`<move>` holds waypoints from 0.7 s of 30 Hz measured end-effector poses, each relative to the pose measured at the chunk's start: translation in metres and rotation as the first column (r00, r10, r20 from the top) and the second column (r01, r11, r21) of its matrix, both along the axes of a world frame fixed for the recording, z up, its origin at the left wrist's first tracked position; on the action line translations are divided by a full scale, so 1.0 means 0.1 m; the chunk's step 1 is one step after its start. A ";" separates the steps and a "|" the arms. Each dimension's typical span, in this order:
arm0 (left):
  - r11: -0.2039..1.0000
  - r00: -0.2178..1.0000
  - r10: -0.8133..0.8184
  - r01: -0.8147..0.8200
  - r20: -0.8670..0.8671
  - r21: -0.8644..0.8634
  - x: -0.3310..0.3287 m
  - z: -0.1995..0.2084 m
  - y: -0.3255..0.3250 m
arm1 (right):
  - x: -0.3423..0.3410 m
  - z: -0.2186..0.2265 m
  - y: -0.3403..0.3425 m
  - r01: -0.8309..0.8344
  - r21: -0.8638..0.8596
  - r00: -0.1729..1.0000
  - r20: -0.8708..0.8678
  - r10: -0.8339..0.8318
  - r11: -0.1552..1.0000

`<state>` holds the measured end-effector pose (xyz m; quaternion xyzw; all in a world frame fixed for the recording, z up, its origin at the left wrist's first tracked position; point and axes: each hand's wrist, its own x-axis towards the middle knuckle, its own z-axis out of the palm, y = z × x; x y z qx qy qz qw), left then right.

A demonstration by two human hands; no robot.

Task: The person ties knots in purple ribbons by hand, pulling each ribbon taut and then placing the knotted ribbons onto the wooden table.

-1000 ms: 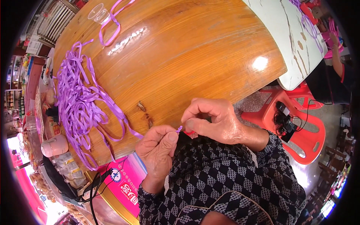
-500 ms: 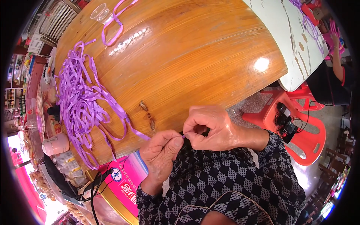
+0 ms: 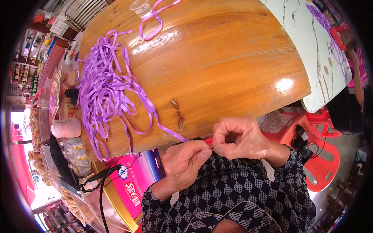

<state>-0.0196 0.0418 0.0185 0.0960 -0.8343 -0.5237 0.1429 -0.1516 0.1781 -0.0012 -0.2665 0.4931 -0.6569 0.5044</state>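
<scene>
A purple ribbon [image 3: 171, 132] runs from a tangled heap of purple ribbon [image 3: 105, 83] at the left of the wooden table to my hands. My left hand [image 3: 185, 162] pinches it between thumb and fingers, just off the table's near edge. Close beside it, my right hand [image 3: 241, 139] is closed in a pinch on the same ribbon; only a sliver of purple shows between the two fingertips. The ribbon's end is hidden in my fingers.
A clear plastic cup [image 3: 140, 8] and a ribbon loop [image 3: 150, 29] lie at the table's far side. A pink container [image 3: 66, 127] stands at left. Red plastic stools [image 3: 324, 171], one holding black cables, stand right. A co-worker's arm [image 3: 357, 77] shows beyond the marble-patterned table [image 3: 311, 58].
The view has shifted, so the table and heap sit farther right in the picture. Both hands keep their pinch on the ribbon, still close together.
</scene>
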 end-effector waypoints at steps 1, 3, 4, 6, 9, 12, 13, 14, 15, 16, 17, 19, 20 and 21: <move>1.000 1.000 0.012 -0.012 -0.005 0.019 0.02 0.01 0.00 | 0.01 0.01 -0.01 -0.004 -0.003 1.000 -0.004 0.004 1.000; 0.999 1.000 0.027 -0.026 -0.015 0.035 0.03 0.02 0.01 | 0.03 0.08 -0.03 0.055 -0.013 0.994 -0.089 -0.056 0.998; 0.999 0.997 0.045 -0.045 -0.057 0.004 0.03 0.03 0.01 | 0.04 0.10 -0.05 0.052 -0.016 0.994 -0.094 -0.053 0.999; 0.997 0.992 0.064 -0.067 -0.108 -0.027 0.03 0.03 0.00 | 0.07 0.14 -0.09 0.047 -0.043 0.993 -0.110 -0.052 0.998; 0.997 0.988 0.079 -0.081 -0.133 -0.008 0.07 0.04 -0.02 | 0.10 0.10 -0.09 0.013 -0.065 0.967 -0.252 -0.029 0.998; 0.997 0.974 -0.022 0.004 -0.223 -0.079 0.18 0.00 -0.10 | 0.09 0.14 -0.10 -0.054 -0.058 0.986 -0.162 0.044 0.997; 0.979 0.971 0.157 -0.177 -0.182 -0.099 0.31 -0.05 -0.12 | 0.07 0.15 -0.09 -0.057 -0.061 0.985 -0.167 0.046 0.996; 0.928 0.932 0.332 -0.350 -0.145 -0.124 0.35 -0.04 -0.14 | 0.02 0.15 -0.07 0.012 -0.090 0.997 -0.069 -0.019 0.996; 0.822 0.848 0.508 -0.424 -0.151 0.379 0.36 -0.01 -0.15 | -0.02 0.15 -0.09 0.083 -0.112 0.996 0.032 -0.080 0.990; 0.822 0.845 0.510 -0.425 -0.158 0.378 0.37 0.05 -0.17 | -0.06 0.11 -0.18 0.114 -0.145 0.988 -0.085 -0.127 0.983; 0.847 0.880 0.420 -0.293 -0.221 0.443 0.39 0.15 -0.16 | -0.01 0.14 -0.30 0.064 -0.201 0.961 -0.253 -0.115 0.978; 0.805 0.868 0.313 -0.027 -0.386 0.592 0.31 0.33 -0.14 | 0.15 0.18 -0.59 0.015 -0.247 0.897 -0.425 -0.122 0.969; 0.809 0.869 0.301 -0.014 -0.393 0.588 0.27 0.39 -0.22 | 0.24 0.19 -0.71 -0.146 -0.334 0.830 -0.554 -0.068 0.931; 0.800 0.823 0.251 0.120 -0.509 0.588 0.29 0.45 -0.37 | 0.29 0.17 -0.77 -0.322 -0.387 0.737 -0.676 -0.029 0.864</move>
